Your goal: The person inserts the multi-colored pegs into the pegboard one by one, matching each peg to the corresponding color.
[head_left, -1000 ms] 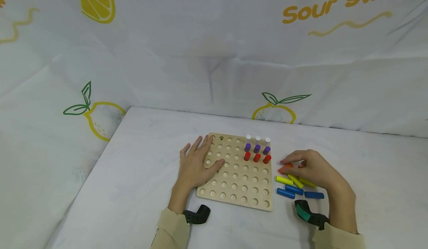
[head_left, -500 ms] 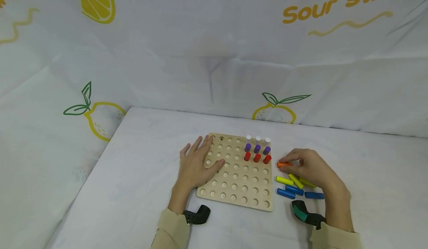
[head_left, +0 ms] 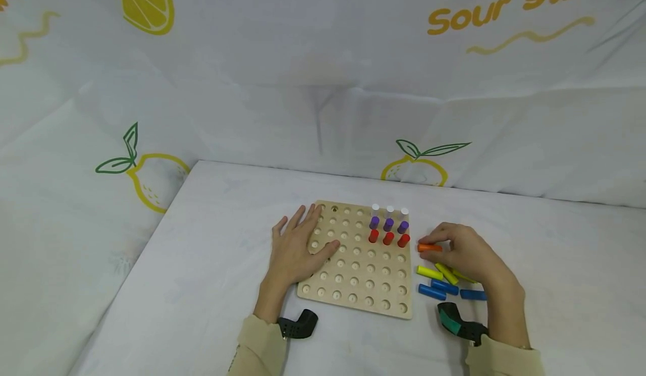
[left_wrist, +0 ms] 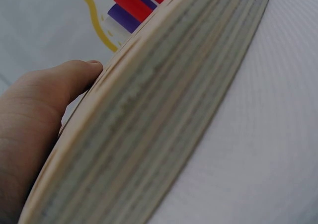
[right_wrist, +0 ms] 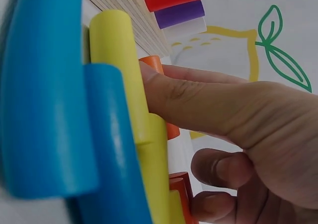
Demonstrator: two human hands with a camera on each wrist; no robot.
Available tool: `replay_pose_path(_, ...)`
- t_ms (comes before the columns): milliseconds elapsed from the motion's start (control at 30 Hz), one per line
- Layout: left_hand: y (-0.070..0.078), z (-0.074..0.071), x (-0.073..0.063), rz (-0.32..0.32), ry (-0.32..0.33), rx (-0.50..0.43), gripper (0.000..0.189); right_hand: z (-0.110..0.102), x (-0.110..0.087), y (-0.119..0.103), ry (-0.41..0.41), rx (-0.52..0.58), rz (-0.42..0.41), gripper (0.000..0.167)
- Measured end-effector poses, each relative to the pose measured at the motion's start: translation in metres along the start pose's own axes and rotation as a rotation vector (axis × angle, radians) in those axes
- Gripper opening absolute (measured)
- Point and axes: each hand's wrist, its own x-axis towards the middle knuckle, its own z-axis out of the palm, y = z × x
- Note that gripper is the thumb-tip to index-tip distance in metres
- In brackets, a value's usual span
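Right hand (head_left: 466, 248), right of centre in the frame, has shifted slightly left over the last second; the orange peg (head_left: 429, 247) in its thumb-and-finger pinch, slanted then, now lies level just right of the pegboard (head_left: 362, 274). Left hand (head_left: 296, 252) unchanged, fingers spread on the board's left side. Red pegs (head_left: 388, 238) stand in the board's upper right; no orange seated yet. Judged: pick-up stage, placing outstanding.

beige left sleeve (head_left: 259, 347) and right sleeve (head_left: 503, 358)
bent black left camera (head_left: 300, 325); bent black right camera (head_left: 464, 325) with a green side patch (head_left: 450, 322)
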Motion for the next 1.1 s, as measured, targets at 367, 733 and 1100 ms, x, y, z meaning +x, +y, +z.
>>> replay_pose_path(367,0.000,0.000,0.000,0.005,0.005,0.006,0.087,-0.005,0.000,-0.004,0.005,-0.029,0.020,0.024)
replay_pose_path(733,0.000,0.000,0.000,0.007,0.001,0.007,0.087,-0.012,-0.006,-0.017,0.000,0.149,-0.062,0.023)
replay_pose_path(1100,0.000,0.000,0.000,0.001,-0.001,0.004,0.087,-0.009,-0.008,-0.028,-0.022,0.308,-0.159,0.024)
